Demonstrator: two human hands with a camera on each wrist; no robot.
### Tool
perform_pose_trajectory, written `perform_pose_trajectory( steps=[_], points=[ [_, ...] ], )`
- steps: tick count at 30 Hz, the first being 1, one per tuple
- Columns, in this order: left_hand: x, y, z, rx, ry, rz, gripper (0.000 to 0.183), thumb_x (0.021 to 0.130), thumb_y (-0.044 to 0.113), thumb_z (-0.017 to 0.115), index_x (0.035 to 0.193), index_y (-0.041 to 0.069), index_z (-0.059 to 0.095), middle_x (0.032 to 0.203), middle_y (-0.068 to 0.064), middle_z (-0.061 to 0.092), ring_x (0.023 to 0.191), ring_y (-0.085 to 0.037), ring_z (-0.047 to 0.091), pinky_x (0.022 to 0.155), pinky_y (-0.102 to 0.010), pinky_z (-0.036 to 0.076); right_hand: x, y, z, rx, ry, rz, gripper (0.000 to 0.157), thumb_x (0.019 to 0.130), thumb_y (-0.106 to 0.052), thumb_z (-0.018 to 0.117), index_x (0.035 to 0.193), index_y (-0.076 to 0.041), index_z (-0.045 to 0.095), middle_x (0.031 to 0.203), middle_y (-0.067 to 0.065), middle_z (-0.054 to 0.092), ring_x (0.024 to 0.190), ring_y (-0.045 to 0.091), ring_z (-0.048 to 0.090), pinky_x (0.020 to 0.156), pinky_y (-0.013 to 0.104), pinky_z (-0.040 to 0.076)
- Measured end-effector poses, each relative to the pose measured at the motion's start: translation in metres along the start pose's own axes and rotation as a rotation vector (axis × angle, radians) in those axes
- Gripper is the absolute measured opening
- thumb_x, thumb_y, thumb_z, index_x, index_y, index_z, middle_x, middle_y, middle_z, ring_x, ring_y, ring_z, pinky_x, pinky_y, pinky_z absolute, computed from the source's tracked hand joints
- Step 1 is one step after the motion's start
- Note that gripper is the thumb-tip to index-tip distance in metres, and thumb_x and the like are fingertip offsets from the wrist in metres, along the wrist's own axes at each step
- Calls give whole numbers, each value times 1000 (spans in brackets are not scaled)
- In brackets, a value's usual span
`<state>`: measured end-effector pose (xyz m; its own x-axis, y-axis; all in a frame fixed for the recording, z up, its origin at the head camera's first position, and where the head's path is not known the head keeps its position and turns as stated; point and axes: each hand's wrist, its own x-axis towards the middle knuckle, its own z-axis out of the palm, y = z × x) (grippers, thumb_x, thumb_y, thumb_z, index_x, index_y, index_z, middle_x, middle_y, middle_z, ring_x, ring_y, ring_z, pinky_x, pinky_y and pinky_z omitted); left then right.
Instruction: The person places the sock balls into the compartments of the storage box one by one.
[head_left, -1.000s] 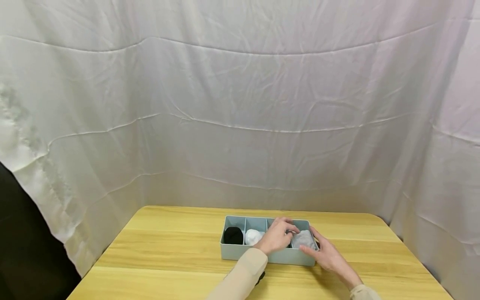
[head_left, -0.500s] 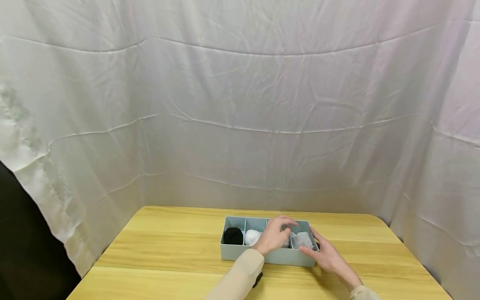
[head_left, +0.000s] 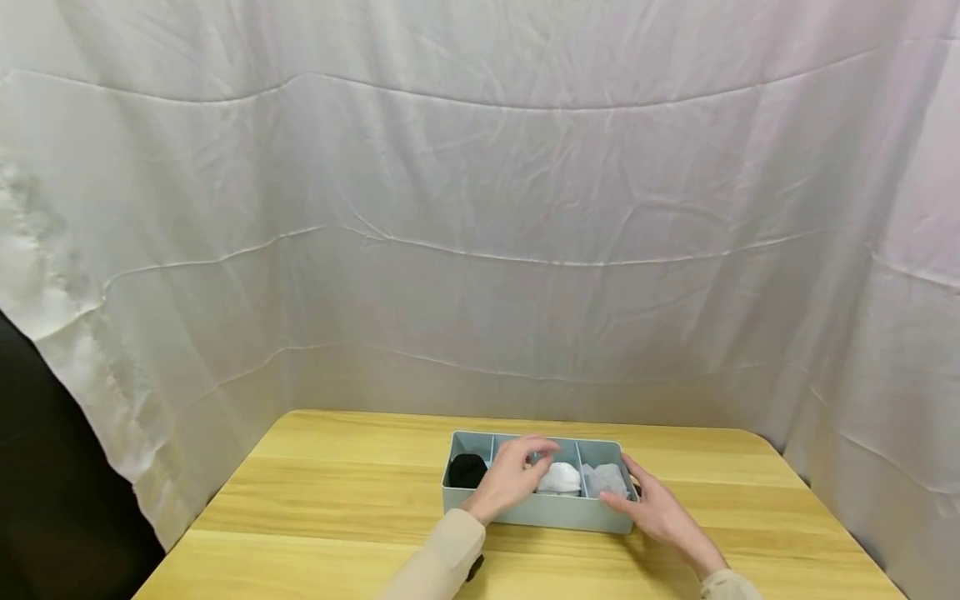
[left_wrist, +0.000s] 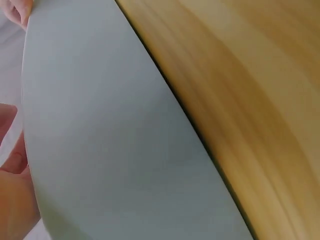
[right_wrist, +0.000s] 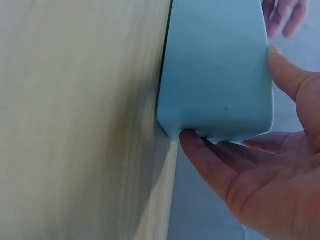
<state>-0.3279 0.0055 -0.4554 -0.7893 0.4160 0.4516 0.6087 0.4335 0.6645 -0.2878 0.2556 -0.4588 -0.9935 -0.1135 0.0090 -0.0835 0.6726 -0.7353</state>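
Note:
A pale blue divided box (head_left: pixel 562 514) stands on the table, with balled cloth pieces like rolled socks in its compartments. The leftmost holds a black ball (head_left: pixel 467 471), the third a white one (head_left: pixel 560 477), the rightmost a light grey one (head_left: pixel 606 479). My left hand (head_left: pixel 513 475) hovers over the second compartment and hides its contents; its fingers are loosely bent, with nothing seen between them. At the box's right end, my right hand (head_left: pixel 658 510) holds the corner. Its thumb lies at the front rim and its fingers bend against the end wall (right_wrist: pixel 220 75).
The wooden table (head_left: pixel 315 500) reaches past the box on both sides. Behind it hangs a pale curtain (head_left: pixel 480 317), which also covers the sides. A dark area (head_left: pixel 52 467) shows past the curtain at the far left.
My left hand has moved left from the third compartment to the second, uncovering the white ball in the third and covering the second. My right hand stays at the box's right end.

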Motion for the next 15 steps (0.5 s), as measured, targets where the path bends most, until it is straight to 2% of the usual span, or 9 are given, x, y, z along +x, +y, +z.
perform_pose_trajectory(
  steps=[5, 8, 12, 15],
  points=[
    [-14, -7, -17, 168, -22, 18, 29, 102, 30, 53, 129, 26, 64, 132, 5, 62, 123, -15, 56, 98, -39, 49, -3, -4, -3, -49, 1, -17, 90, 91, -42, 67, 153, 5, 22, 154, 34, 22, 139, 54, 25, 110, 65, 27],
    [-23, -13, -25, 288, -6, 52, 33, 101, 33, 53, 131, 23, 63, 133, 3, 62, 125, -17, 54, 103, -44, 45, -6, -9, -1, -102, 32, -93, 85, 90, -39, 69, 150, 7, 29, 154, 35, 24, 139, 55, 25, 110, 65, 26],
    [-32, -23, -33, 433, 37, 102, 38, 100, 35, 55, 134, 17, 61, 133, -2, 61, 127, -23, 52, 101, -49, 43, -8, -17, 6, -189, 105, -221, 77, 90, -36, 69, 146, 7, 38, 151, 36, 29, 137, 55, 30, 108, 66, 30],
    [-37, -27, -39, 531, 49, 80, 46, 100, 41, 54, 139, 18, 56, 137, -7, 57, 130, -28, 49, 100, -53, 41, -7, -24, 15, -276, 169, -296, 72, 92, -37, 67, 144, 6, 43, 149, 35, 35, 138, 53, 30, 107, 67, 30]
  ],
)
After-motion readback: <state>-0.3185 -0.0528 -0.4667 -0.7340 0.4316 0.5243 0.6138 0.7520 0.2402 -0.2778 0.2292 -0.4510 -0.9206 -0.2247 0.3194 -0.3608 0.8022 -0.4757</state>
